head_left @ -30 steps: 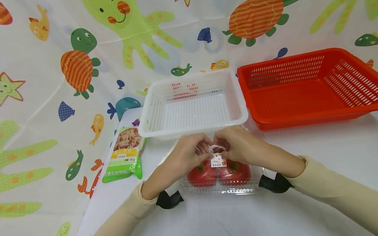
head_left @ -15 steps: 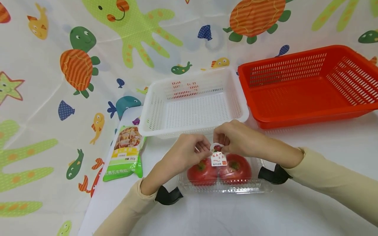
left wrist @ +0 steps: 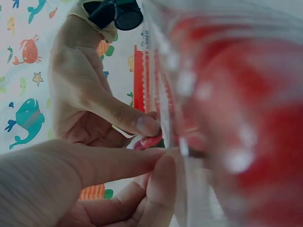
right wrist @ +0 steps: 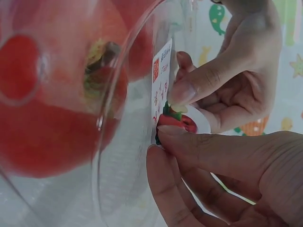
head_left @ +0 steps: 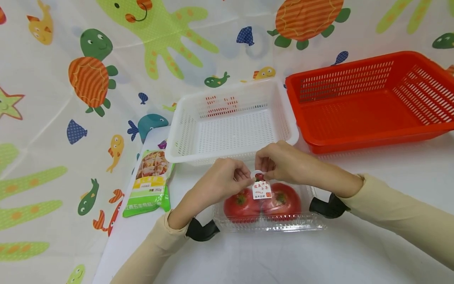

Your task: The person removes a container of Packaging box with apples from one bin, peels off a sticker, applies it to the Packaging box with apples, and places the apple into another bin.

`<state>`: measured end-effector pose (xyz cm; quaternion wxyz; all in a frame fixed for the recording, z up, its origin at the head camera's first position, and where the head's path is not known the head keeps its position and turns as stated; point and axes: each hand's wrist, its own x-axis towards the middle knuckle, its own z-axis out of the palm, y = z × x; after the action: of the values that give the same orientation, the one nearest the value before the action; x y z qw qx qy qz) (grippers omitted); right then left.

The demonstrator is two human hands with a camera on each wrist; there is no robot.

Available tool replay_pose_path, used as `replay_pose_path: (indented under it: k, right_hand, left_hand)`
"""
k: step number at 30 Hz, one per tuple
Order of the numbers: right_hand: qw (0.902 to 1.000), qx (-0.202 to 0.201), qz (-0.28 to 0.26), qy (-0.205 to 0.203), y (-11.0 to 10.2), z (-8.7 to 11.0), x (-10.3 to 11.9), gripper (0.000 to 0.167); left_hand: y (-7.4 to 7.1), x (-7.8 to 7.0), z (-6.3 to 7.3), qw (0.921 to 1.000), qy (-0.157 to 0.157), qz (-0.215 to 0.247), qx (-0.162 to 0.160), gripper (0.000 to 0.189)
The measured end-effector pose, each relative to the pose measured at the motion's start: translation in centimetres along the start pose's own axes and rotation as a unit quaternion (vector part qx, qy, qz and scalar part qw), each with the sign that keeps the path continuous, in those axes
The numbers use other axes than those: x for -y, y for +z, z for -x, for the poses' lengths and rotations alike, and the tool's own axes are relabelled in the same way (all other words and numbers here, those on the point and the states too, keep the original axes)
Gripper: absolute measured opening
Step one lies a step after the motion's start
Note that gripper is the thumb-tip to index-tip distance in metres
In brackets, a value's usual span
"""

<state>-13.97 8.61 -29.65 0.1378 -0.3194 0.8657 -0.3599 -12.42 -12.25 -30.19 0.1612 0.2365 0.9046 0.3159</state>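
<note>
A clear plastic clamshell box [head_left: 269, 227] on the white table holds red tomatoes [head_left: 242, 208], two of them plain through the lid. A white sticker label [head_left: 262, 191] with red writing and a fruit picture lies on the lid. My left hand [head_left: 220, 182] pinches its top from the left; my right hand [head_left: 288, 165] pinches it from the right, thumbs close together. In the right wrist view, the label's printed lower part [right wrist: 161, 78] is flat against the lid, while its picture end bends outward between the fingers. Wrists carry black bands.
Behind the box stands a white perforated basket [head_left: 234, 132]. A red basket [head_left: 354, 114] is at the back right. Left of the box lies a green and yellow food packet [head_left: 149, 183]. A patterned cloth [head_left: 198, 23] hangs behind the table and down its left side.
Both hands have shifted slightly back, staying at the label's top. More of the label's writing shows between the fingers now. The box has hardly moved.
</note>
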Motion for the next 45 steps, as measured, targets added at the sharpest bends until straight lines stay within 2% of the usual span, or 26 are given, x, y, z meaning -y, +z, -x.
replay_pose_path:
  k: [7, 12, 18, 23, 29, 31, 34, 37, 39, 42, 45]
  right_hand:
    - [1.0, 0.004, -0.003, 0.001, -0.1, -0.1, 0.0, 0.019]
    - [1.0, 0.002, 0.004, 0.0, 0.0, -0.2, -0.1, 0.019]
    - [0.9994, -0.008, 0.033, -0.009, 0.1, -0.3, 0.0, 0.019]
    - [0.997, -0.023, 0.071, -0.018, 0.1, -0.6, 0.1, 0.017]
    - [0.9943, -0.04, 0.099, -0.009, 0.2, -0.8, 0.2, 0.012]
    - [0.9954, -0.041, 0.087, 0.0, 0.1, -0.6, 0.2, 0.01]
    - [0.997, -0.048, 0.061, 0.006, -0.3, 0.4, 0.1, 0.005]
    - [0.9972, -0.057, 0.049, 0.004, -0.6, 1.9, -0.1, 0.005]
    - [0.9962, -0.068, 0.052, -0.015, -0.4, 3.0, -0.3, 0.01]
    - [0.9928, -0.085, 0.071, -0.046, 0.2, 4.7, -0.9, 0.02]
    - [0.9863, -0.098, 0.097, -0.09, 1.0, 5.7, -1.7, 0.031]
  left_hand:
    - [-0.2, -0.1, -0.1, 0.9998, -0.017, 0.005, 0.01, 0.008]
    - [-0.1, 0.1, -0.2, 0.9998, -0.017, 0.0, 0.007, 0.01]
    - [-0.3, 0.1, -0.3, 0.9998, -0.012, -0.018, 0.001, 0.014]
    - [-0.6, 0.1, -0.6, 0.9991, -0.02, -0.038, -0.004, 0.014]
    - [-0.6, 0.5, -0.6, 0.9989, -0.025, -0.034, -0.021, 0.016]
    - [-0.5, 0.6, -0.4, 0.9991, -0.013, -0.029, -0.028, 0.013]
    - [-0.4, 0.8, 0.3, 0.9981, 0.034, -0.028, -0.043, 0.008]
    - [-0.3, 1.2, 1.3, 0.9916, 0.101, -0.057, -0.059, 0.016]
    - [-0.2, 1.5, 2.0, 0.9854, 0.132, -0.087, -0.063, 0.027]
    - [0.0, 2.2, 2.8, 0.9768, 0.156, -0.137, -0.051, 0.045]
    - [0.4, 2.9, 3.1, 0.9741, 0.153, -0.164, -0.024, 0.059]
